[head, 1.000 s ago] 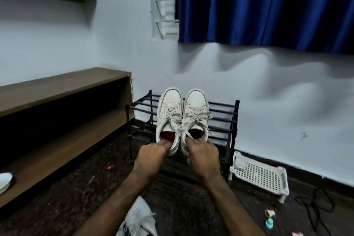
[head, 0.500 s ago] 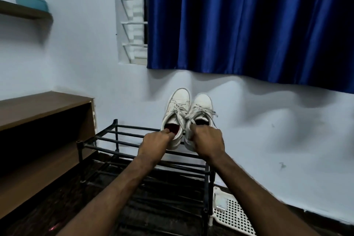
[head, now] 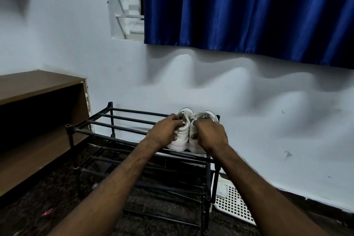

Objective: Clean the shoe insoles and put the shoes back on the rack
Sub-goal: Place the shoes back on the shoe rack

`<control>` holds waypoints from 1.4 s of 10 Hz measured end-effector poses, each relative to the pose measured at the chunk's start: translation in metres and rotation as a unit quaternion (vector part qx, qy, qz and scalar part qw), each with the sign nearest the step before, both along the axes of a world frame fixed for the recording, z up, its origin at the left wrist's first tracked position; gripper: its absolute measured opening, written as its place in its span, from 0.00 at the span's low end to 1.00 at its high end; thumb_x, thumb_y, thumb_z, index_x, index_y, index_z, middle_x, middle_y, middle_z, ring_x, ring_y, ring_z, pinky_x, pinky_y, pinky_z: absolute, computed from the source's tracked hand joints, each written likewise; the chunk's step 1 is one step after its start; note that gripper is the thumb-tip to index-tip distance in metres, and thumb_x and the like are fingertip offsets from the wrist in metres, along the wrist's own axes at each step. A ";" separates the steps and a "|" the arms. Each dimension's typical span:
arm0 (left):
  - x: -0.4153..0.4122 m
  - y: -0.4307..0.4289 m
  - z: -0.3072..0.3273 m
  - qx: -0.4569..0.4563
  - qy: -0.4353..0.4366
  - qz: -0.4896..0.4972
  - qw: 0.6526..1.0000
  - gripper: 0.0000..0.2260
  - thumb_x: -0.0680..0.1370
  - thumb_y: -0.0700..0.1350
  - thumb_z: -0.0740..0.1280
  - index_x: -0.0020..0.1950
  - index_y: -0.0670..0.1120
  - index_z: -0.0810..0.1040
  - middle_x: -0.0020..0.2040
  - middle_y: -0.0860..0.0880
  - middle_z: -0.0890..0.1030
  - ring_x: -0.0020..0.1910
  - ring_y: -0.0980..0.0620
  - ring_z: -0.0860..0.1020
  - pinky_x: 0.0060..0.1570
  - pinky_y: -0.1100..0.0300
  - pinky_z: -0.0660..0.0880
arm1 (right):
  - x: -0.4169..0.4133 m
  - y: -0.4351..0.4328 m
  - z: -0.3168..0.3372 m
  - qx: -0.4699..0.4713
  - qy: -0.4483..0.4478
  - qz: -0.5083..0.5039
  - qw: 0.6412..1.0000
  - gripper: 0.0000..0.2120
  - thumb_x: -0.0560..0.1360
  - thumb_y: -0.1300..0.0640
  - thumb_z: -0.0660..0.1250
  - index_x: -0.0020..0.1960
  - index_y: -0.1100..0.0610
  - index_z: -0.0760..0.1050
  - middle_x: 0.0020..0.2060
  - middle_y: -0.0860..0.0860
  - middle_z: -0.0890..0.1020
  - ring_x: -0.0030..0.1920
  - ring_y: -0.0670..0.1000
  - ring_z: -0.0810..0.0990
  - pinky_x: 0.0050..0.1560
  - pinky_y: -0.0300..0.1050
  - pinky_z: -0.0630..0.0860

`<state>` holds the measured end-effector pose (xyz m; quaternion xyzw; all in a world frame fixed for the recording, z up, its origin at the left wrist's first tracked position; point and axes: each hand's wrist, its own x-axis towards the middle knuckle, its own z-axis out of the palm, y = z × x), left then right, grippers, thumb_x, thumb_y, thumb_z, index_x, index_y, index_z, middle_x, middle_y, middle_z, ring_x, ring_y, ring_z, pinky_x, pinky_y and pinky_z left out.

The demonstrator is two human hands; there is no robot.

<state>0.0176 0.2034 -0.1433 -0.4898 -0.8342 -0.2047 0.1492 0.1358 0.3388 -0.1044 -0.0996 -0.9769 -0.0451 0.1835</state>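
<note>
Currently white shoes (head: 181,140) atop rack (head: 107,134); left hand (head: 162,134), right hand (head: 208,136) gripping.

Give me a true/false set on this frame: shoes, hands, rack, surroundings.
1. The left shoe and right shoe sit on the black rack's top tier. True.
2. The left hand is empty. False: it grips the left shoe; the right hand grips the right shoe.
3. The shoes' toes point at the person. False: heels face the person.
4. A white perforated tray lies on the floor right of the rack. True.
5. The curtain is red. False: blue.
</note>
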 end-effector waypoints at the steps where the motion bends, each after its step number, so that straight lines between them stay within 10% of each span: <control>1: -0.003 0.000 0.001 -0.079 0.069 -0.019 0.994 0.13 0.78 0.46 0.61 0.59 0.41 0.74 0.60 0.39 0.73 0.40 0.45 0.78 0.30 0.72 0.70 | 0.001 0.001 0.004 0.016 -0.012 0.009 1.000 0.07 0.74 0.54 0.68 0.49 0.55 0.76 0.50 0.54 0.82 0.54 0.57 0.80 0.42 0.47 0.70; 3: 0.011 -0.006 0.000 0.014 -0.052 -0.001 0.999 0.18 0.76 0.48 0.63 0.60 0.38 0.72 0.38 0.54 0.73 0.31 0.53 0.75 0.34 0.57 0.75 | 0.016 -0.001 0.013 0.043 -0.031 0.031 0.998 0.10 0.73 0.47 0.69 0.49 0.53 0.77 0.53 0.53 0.80 0.56 0.56 0.79 0.43 0.45 0.68; 4: 0.019 -0.012 0.010 -0.104 0.067 0.019 0.992 0.15 0.75 0.42 0.67 0.61 0.43 0.75 0.53 0.51 0.75 0.44 0.49 0.79 0.41 0.62 0.70 | 0.027 -0.003 0.018 0.042 -0.031 0.032 0.998 0.10 0.73 0.46 0.70 0.47 0.51 0.77 0.53 0.53 0.80 0.56 0.56 0.78 0.44 0.45 0.67; 5: 0.026 -0.021 0.021 -0.063 -0.011 0.040 0.997 0.19 0.71 0.39 0.71 0.62 0.48 0.76 0.63 0.48 0.72 0.55 0.46 0.77 0.49 0.60 0.69 | 0.029 -0.008 0.023 0.039 -0.014 0.033 0.999 0.14 0.72 0.44 0.70 0.50 0.53 0.75 0.52 0.54 0.81 0.54 0.58 0.79 0.44 0.45 0.68; 14: 0.034 -0.115 0.054 -0.191 -0.010 0.061 0.980 0.22 0.74 0.48 0.71 0.67 0.46 0.72 0.61 0.49 0.79 0.56 0.48 0.78 0.53 0.60 0.70 | 0.026 -0.052 0.037 0.075 0.012 0.117 0.990 0.16 0.77 0.43 0.62 0.51 0.55 0.77 0.49 0.58 0.81 0.52 0.61 0.78 0.42 0.49 0.70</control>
